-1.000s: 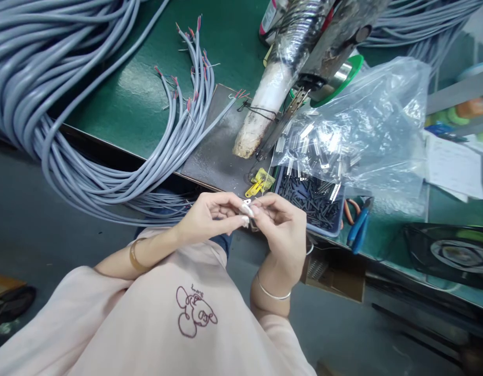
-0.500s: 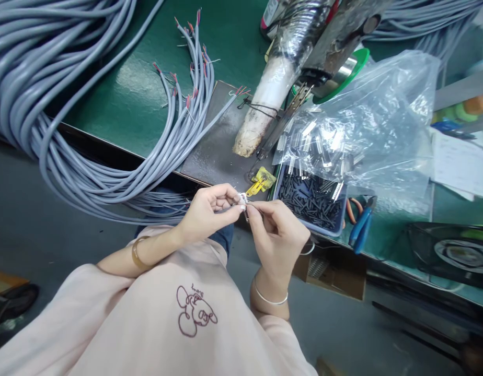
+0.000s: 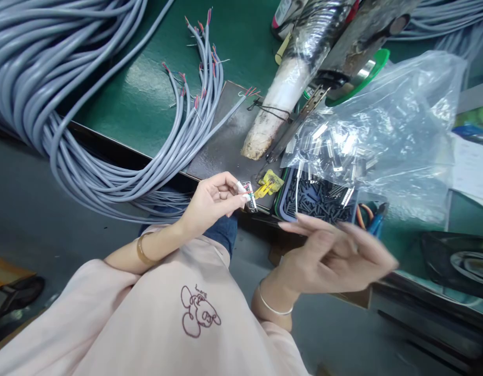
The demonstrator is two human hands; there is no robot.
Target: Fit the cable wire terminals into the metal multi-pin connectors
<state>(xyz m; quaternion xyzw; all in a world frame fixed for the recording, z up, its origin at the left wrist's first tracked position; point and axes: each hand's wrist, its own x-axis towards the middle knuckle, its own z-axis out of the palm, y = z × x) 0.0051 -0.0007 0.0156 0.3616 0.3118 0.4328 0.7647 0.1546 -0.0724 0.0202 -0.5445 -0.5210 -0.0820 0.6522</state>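
My left hand (image 3: 218, 201) pinches a small connector (image 3: 249, 197) between thumb and fingertips. Red and green wire ends show against the connector's rows of contacts. To the right, my right hand (image 3: 331, 253) is blurred by motion, with its fingers spread apart. It hovers at the front edge of a blue tray (image 3: 284, 209) full of short black tubes (image 3: 328, 201). A thin white strip (image 3: 298, 185) stands over the tray and meets a right fingertip; whether it is held I cannot tell. A yellow clip-like piece (image 3: 268, 184) lies just beyond the connector.
Thick grey cables (image 3: 84, 151) with bared red wire ends fill the left. A white-wrapped post (image 3: 275, 104) and a green-rimmed spool (image 3: 357, 78) rise behind the dark plate (image 3: 214, 156). A clear bag (image 3: 406, 125) of metal connectors overlaps the tray; blue-handled pliers (image 3: 377, 222) lie right.
My right hand has let go of the connector, moved right and spread its fingers. My left hand keeps hold of the connector, whose face now shows. The view has shifted slightly.
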